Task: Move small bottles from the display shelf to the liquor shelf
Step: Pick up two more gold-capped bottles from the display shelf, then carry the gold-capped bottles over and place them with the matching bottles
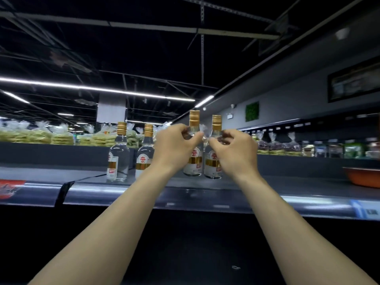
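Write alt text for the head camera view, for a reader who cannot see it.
Two bare hands, left hand and right hand, each grip the shoulder of a small clear bottle, left bottle and right bottle, gold-capped, on a dark shelf. Two more matching bottles stand to the left; bagged goods line the shelves behind.

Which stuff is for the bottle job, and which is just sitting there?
For the job:
- four small bottles
- left hand
- right hand
- shelf

Just sitting there:
- orange basin
- bagged snacks
- jars
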`<state>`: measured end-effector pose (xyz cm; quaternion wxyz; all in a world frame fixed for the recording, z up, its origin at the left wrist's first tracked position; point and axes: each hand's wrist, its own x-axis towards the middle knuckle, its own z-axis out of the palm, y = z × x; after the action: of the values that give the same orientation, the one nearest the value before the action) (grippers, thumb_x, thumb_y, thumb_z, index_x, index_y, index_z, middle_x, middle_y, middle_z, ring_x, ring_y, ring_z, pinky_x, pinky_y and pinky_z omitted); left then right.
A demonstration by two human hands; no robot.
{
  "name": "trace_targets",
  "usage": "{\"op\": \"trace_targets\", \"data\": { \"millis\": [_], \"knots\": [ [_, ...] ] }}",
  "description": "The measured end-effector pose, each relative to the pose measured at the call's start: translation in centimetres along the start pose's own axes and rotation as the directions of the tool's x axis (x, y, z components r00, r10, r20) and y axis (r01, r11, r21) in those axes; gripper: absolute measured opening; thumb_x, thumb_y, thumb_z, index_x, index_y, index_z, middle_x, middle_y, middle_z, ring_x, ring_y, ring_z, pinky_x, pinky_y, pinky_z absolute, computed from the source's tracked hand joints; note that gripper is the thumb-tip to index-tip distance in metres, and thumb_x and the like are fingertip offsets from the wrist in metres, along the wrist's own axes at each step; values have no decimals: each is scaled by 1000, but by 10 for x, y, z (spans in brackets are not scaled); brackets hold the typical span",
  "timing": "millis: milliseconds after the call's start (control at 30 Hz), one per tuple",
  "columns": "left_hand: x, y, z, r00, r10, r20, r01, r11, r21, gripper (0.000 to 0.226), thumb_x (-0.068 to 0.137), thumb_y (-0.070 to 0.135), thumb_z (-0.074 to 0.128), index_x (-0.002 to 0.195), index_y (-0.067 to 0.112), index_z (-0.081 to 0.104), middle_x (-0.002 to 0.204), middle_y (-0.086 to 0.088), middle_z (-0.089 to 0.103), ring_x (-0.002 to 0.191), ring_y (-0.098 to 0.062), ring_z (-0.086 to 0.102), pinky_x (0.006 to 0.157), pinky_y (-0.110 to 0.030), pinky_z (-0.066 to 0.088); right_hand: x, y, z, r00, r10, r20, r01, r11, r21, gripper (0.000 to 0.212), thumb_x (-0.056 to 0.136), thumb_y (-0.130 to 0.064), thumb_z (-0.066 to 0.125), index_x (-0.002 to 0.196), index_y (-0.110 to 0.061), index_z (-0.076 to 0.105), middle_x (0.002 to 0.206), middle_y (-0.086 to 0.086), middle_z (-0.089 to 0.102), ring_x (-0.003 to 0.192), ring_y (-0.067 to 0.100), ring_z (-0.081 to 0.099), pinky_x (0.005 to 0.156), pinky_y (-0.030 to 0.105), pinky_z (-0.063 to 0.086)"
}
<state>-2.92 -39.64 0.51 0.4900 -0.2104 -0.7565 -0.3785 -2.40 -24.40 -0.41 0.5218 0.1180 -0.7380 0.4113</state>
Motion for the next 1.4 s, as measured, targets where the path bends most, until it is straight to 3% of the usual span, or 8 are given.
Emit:
{"op": "trace_targets", "data": {
  "millis": [133, 300, 567, 733, 867, 1133, 1300, 1400],
  "knots": [
    [-8, 35, 6, 997, 75, 10, -74, 992, -100, 30, 90, 46, 71, 86, 17, 76, 77, 4, 73, 73, -15, 70, 71, -41, 59, -9, -4, -53, 997, -5, -80, 2, 999, -44, 23, 83, -37, 80, 94, -18, 78, 84, -11, 75, 85, 7, 73, 82, 40, 61],
    [-47, 92, 48, 975, 102, 196, -49, 965, -259, 28, 89, 45, 73, 85, 18, 78, 75, 2, 76, 72, -17, 72, 71, -44, 59, -43, 17, -142, 990, 10, -139, -40, 976, -213, 25, 80, -38, 82, 96, -20, 78, 82, -15, 75, 84, 6, 73, 88, 43, 59],
    [-202, 215, 165, 879, 195, 435, 50, 869, -492, 18, 89, 37, 76, 90, 20, 81, 78, 12, 78, 74, 1, 71, 72, -33, 57, -158, 85, -328, 970, 97, -222, -195, 858, -475, 11, 83, -27, 82, 91, -21, 79, 79, -13, 77, 76, -1, 71, 77, 34, 59],
    [-311, 334, 234, 842, 217, 495, 168, 765, -621, 14, 88, 33, 77, 89, 20, 80, 77, 13, 77, 70, 9, 66, 66, -21, 53, -228, 123, -477, 933, 223, -282, -349, 747, -566, 30, 82, -29, 84, 109, -17, 80, 93, -7, 81, 84, 1, 73, 83, 31, 60],
    [-392, 437, 280, 743, 246, 623, 327, 678, -658, 11, 88, 34, 77, 90, 23, 80, 78, 16, 78, 73, 7, 70, 72, -30, 58, -289, 142, -593, 897, 292, -331, -438, 690, -576, 16, 83, -24, 83, 98, -22, 79, 82, -10, 78, 78, 3, 74, 73, 38, 60],
    [-529, 620, 343, 589, 408, 697, 386, 616, -687, 11, 88, 28, 78, 80, 30, 71, 68, 24, 68, 72, 15, 64, 60, -7, 44, -395, 169, -799, 760, 319, -567, -644, 490, -587, 15, 84, -25, 80, 98, -22, 78, 82, -13, 76, 77, 4, 72, 72, 37, 60],
    [-608, 719, 394, 441, 497, 747, 409, 629, -661, 8, 84, 31, 80, 83, 23, 78, 74, 21, 74, 72, 3, 69, 69, -27, 57, -455, 194, -921, 625, 333, -707, -771, 407, -490, 5, 85, -23, 79, 89, -22, 77, 79, -14, 75, 75, 4, 71, 70, 36, 61],
    [-654, 786, 430, 374, 540, 754, 463, 595, -657, 11, 85, 28, 80, 78, 34, 74, 74, 27, 73, 74, 5, 69, 69, -24, 56, -487, 215, -996, 578, 334, -745, -810, 349, -472, 4, 86, -23, 78, 87, -25, 75, 78, -16, 73, 75, 2, 70, 69, 33, 61]
  ]
}}
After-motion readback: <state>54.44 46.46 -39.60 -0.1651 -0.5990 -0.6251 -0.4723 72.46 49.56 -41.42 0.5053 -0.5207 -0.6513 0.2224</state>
